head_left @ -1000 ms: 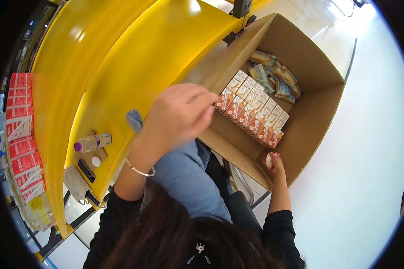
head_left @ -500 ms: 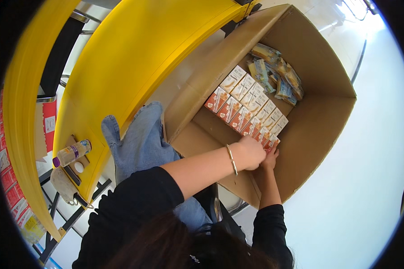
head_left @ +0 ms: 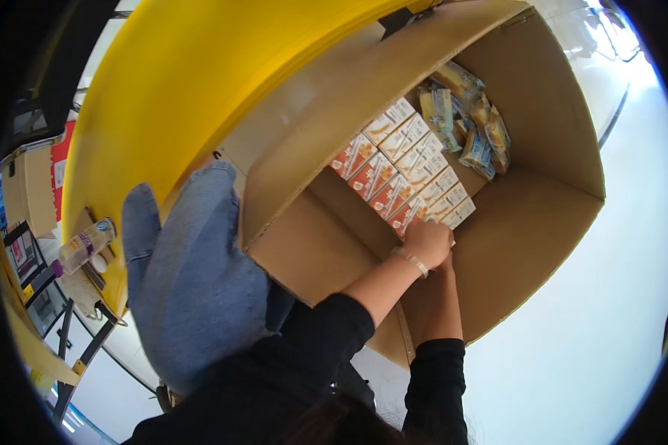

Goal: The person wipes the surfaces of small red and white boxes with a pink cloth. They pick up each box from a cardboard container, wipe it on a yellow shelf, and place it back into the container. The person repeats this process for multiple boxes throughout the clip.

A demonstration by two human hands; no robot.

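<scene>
Inside a large open cardboard box (head_left: 527, 215) stand two close rows of small drink cartons: red-and-white cartons (head_left: 371, 176) along the near side, white-and-tan cartons (head_left: 427, 159) behind. My left hand (head_left: 428, 241), a bracelet at its wrist, is closed at the right end of the red row. The hand itself covers whatever its fingers hold. Just under and beside it is my right hand (head_left: 446, 261), reaching in from below; its fingers are hidden behind the left hand. Plastic-wrapped snack packs (head_left: 464, 119) lie loosely heaped in the box's far corner.
A yellow table (head_left: 163, 96) curves along the left. Near its edge lies a clear bottle with a purple cap (head_left: 87, 245). My denim-covered leg (head_left: 200, 282) is beside the box's left wall. Pale floor (head_left: 557, 334) shows at the right.
The view has shifted, and the box sits slightly higher and further right. My left hand has moved to the end of the red row and now overlaps the right hand, whose fingers showed before.
</scene>
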